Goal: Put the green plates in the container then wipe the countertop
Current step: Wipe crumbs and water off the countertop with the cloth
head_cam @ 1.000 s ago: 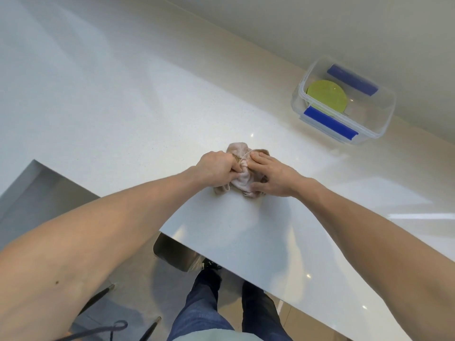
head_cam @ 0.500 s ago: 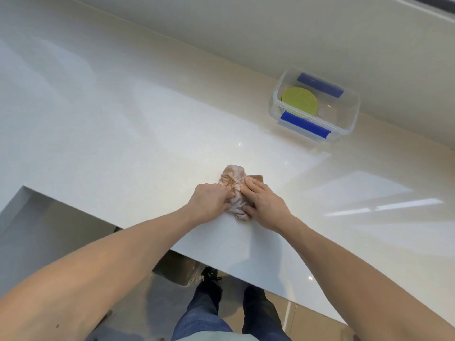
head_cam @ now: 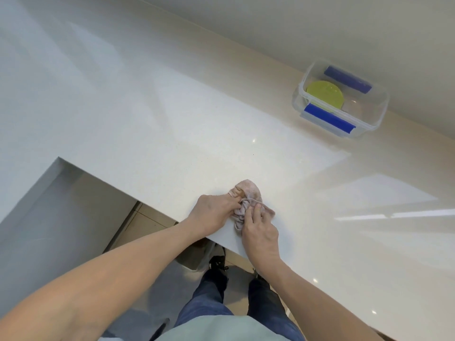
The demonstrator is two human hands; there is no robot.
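Since the tabletop (head_cam: 172, 114) is bare, wiping is what's left. Container (head_cam: 376, 119) sits well away from the cloth, against the back wall, presumably parked clear of the wipe path; long axis runs along the wall, green plates (head_cam: 325, 93) flat inside. Left hand (head_cam: 214, 214) and right hand (head_cam: 261, 233) meet over the bunched cloth (head_cam: 248, 193) at the front edge, fingers curled, gripping it. Wad has no clear axis.
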